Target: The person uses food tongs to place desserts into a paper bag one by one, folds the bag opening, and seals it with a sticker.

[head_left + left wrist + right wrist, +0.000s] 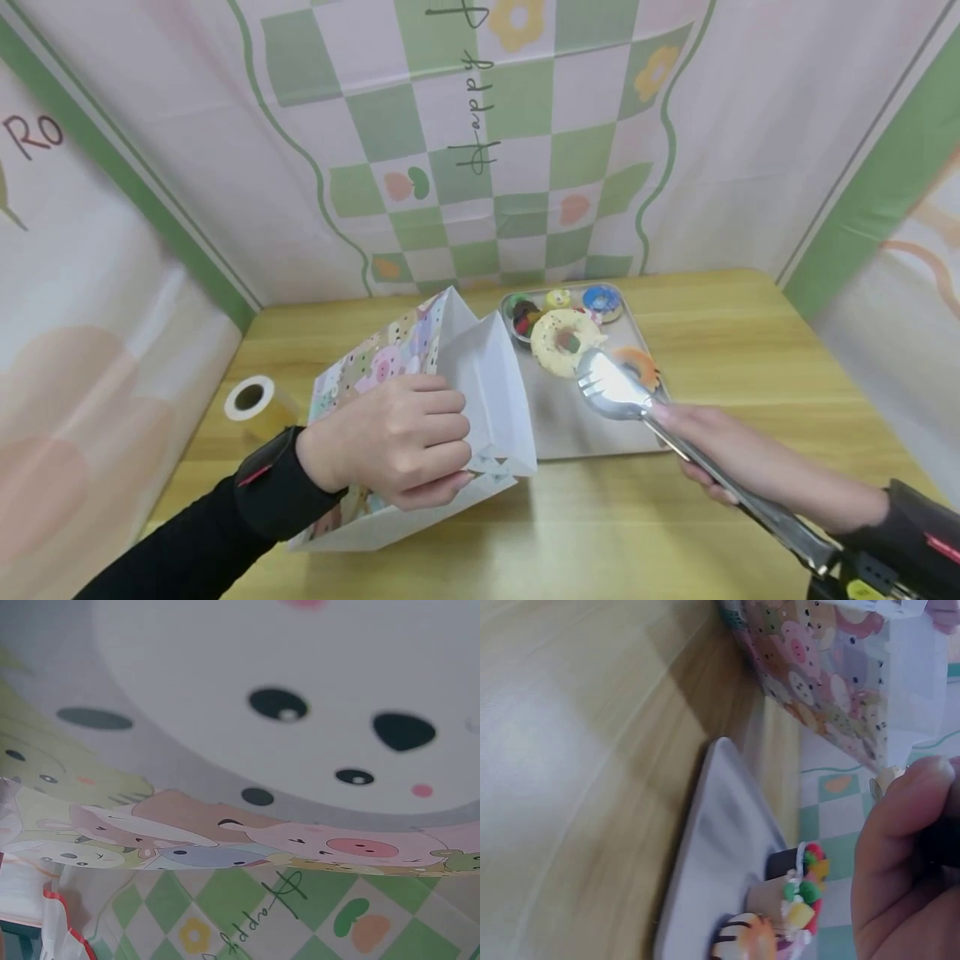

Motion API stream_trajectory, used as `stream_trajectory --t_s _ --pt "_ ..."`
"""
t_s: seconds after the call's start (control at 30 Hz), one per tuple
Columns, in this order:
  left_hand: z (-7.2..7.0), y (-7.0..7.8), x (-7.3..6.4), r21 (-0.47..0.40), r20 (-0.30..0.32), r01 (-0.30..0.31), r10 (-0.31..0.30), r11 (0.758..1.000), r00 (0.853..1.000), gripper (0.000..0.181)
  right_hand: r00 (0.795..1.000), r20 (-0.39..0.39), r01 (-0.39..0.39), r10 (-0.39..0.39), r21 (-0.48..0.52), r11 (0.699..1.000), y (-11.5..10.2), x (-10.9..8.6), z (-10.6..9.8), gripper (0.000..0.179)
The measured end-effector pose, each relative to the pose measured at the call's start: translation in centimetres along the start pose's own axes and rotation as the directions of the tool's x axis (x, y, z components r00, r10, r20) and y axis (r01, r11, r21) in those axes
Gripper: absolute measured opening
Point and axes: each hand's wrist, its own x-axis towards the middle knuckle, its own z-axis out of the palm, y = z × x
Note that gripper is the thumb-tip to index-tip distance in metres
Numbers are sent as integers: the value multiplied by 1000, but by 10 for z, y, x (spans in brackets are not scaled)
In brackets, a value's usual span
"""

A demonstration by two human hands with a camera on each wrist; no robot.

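My left hand (401, 437) grips the near side of a paper bag (386, 350) printed with cartoon animals, its fingers curled at the rim. The bag is tilted, its white mouth facing right; its print fills most of the left wrist view. In my right hand (701, 437) are metal serving tongs (611, 392), held along the handle. A pale cream doughnut with sprinkles (549, 354) appears at the tongs' tip, above the metal tray (585, 437); the tongs' far side is hidden, so I cannot tell how firmly it is held. In the right wrist view the thumb (892, 825) shows.
On the tray are a blue-iced doughnut (602, 300), an orange doughnut (637, 367) and fruit-topped cups (522, 317). A white-topped roll (251, 400) stands left of the bag on the wooden table (750, 358). A checkered cloth (517, 167) hangs behind.
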Motion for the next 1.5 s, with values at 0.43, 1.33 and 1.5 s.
stream_trajectory --t_s 0.43,1.33,1.5 --pt "0 0 1 -4 -3 -20 20 1000 1000 35 993 55 107 -103 -78 991 -31 -6 6 40" --pt "1 0 4 -9 11 -26 26 1000 1000 35 971 213 159 -112 -218 963 -92 24 21 37" --pt "-1 0 3 -5 14 -21 21 1000 1000 35 971 236 93 -42 -207 974 -104 33 25 36"
